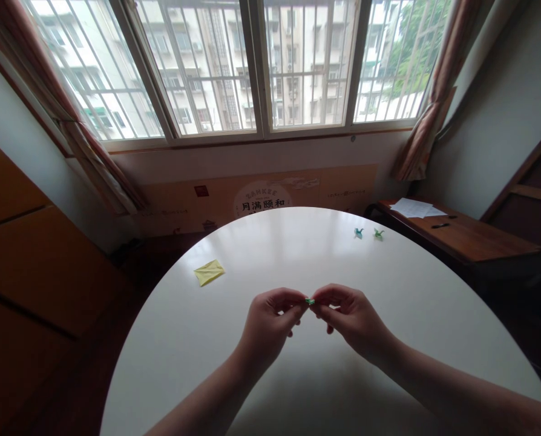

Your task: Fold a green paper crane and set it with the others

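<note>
Above the middle of the round white table (198, 339), my left hand (270, 324) and my right hand (350, 318) meet fingertip to fingertip. Both are closed in a pinch on a tiny green folded paper piece (310, 301) held between them. Most of that piece is hidden by my fingers. A yellow folded paper sheet (209, 272) lies flat on the table to the left of my hands. Two small folded paper figures rest at the far right of the table, one blue (358, 232) and one green (378, 233).
A brown wooden desk (470, 239) stands to the right of the table, with white papers (416, 208) and a dark pen (440, 225) on it. Wooden panels line the left side. A barred window (261, 66) with curtains fills the far wall.
</note>
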### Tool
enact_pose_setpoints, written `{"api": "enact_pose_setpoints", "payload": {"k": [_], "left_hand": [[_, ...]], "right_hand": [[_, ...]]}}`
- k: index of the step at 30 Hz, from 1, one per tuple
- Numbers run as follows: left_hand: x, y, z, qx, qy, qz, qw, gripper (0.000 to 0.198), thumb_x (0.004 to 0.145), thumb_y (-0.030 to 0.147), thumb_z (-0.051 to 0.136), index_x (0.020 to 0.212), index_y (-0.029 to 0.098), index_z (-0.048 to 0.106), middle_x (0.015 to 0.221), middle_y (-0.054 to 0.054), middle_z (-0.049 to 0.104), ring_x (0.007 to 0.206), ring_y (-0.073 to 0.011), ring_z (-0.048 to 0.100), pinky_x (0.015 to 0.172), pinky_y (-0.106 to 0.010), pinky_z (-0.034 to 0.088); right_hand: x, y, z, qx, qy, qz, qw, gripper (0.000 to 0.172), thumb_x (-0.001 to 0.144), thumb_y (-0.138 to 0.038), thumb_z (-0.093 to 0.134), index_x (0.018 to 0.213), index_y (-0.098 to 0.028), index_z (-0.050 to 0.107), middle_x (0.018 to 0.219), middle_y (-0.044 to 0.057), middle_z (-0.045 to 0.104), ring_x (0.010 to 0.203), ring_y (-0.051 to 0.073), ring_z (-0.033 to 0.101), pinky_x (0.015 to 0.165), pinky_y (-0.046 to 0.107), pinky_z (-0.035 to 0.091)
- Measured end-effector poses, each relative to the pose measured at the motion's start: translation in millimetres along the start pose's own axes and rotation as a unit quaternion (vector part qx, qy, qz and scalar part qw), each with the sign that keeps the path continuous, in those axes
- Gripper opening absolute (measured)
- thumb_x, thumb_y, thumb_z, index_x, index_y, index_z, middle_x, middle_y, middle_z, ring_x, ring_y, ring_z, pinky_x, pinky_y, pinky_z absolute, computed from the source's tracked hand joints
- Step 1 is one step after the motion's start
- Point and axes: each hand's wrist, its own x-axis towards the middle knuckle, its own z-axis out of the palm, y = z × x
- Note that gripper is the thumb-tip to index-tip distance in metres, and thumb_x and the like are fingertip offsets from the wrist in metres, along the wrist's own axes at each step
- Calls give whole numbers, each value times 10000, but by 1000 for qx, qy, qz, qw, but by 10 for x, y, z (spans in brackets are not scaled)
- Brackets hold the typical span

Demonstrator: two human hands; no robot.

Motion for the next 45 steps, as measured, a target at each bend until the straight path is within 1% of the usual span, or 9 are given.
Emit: {"api": "enact_pose_setpoints", "payload": {"k": [11, 17, 24, 28, 31, 36, 39, 41, 45], "left_hand": [[10, 6, -11, 22, -7, 22, 999, 146, 728, 259, 727, 776, 124, 757, 585, -28, 612, 523, -123, 541, 389, -193, 471], [3, -2, -16, 36, -7, 55, 998, 159, 750, 276, 728, 786, 125, 761, 688, -57, 669, 538, -114, 552, 428, -201, 483], [-5, -6, -4, -6, -12, 49, 999, 153, 737, 268, 758, 772, 119, 747, 627, -37, 648, 521, -104, 538, 426, -189, 470], [1, -2, 22, -55, -8, 39, 998, 191, 713, 274, 801, 734, 123, 686, 593, -4, 608, 492, -87, 508, 402, -177, 445], [6, -3, 40, -88, -5, 30, 996, 274, 680, 299, 846, 760, 132, 644, 658, -1, 621, 513, -84, 506, 394, -173, 436], [10, -9, 30, -83, -8, 27, 996, 317, 693, 332, 849, 826, 132, 643, 750, -22, 643, 578, -95, 527, 401, -162, 423], [4, -1, 17, -60, -8, 38, 997, 312, 712, 354, 834, 822, 128, 648, 754, -26, 634, 586, -96, 518, 401, -160, 416], [3, 6, 10, -50, -11, 42, 998, 310, 721, 364, 823, 822, 130, 647, 755, -25, 625, 586, -96, 509, 401, -161, 411], [14, -2, -11, -42, -26, 38, 998, 272, 742, 334, 802, 837, 141, 635, 784, -21, 616, 598, -93, 495, 408, -157, 399]], "right_hand": [[-2, -9, -15, -8, -5, -5, 1000, 171, 801, -344, 775, 858, -188, 736, 787, 41, 649, 709, 160, 592, 468, 205, 508], [-14, -8, -18, -10, 3, -16, 1000, 172, 798, -329, 781, 873, -177, 756, 833, 63, 694, 690, 157, 617, 489, 214, 510], [-28, -43, 3, -23, 26, -95, 995, 92, 831, -273, 743, 845, -182, 757, 825, 60, 712, 674, 141, 620, 522, 216, 503], [-40, -66, 18, -21, 27, -107, 994, 97, 829, -270, 744, 819, -174, 741, 829, 63, 710, 613, 120, 592, 479, 206, 477], [-54, -74, 28, -19, 29, -108, 994, 106, 830, -273, 744, 800, -173, 724, 834, 59, 706, 603, 111, 578, 470, 200, 466], [-42, -57, 35, -6, 31, -65, 997, 153, 809, -309, 780, 844, -173, 717, 780, 41, 679, 632, 122, 580, 468, 190, 466], [-21, -35, 33, 44, 19, -6, 999, 292, 785, -343, 811, 998, -177, 700, 838, 59, 706, 660, 140, 602, 447, 185, 462], [-11, -25, 31, 72, 4, 22, 997, 348, 783, -364, 815, 1045, -167, 698, 881, 77, 721, 661, 141, 604, 441, 185, 461], [0, -22, 31, 85, -28, 45, 995, 329, 777, -397, 816, 979, -151, 733, 878, 80, 714, 684, 145, 602, 433, 178, 455]]}}
